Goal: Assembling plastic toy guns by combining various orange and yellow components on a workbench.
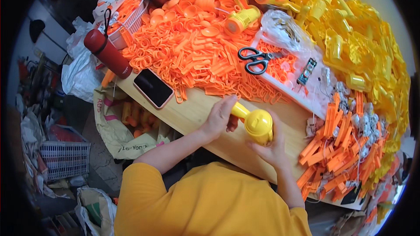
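Over the near part of the table I hold a yellow plastic toy housing with a round domed end and a narrow handle; its exact kind I cannot tell. The fingers of my left hand are closed at the handle's end. My right hand wraps round the drum-shaped body from the right, its thumb at the underside. Beyond my hands lies a heap of small orange plastic parts, made up of rings, cups, clips and strips. A similar yellow toy with an orange end rests on that heap.
A black phone and a red flask lie at the table's left. Scissors and a circuit board rest by a white tray. Yellow shells and wired orange pieces pile up rightward. A sack stands below left.
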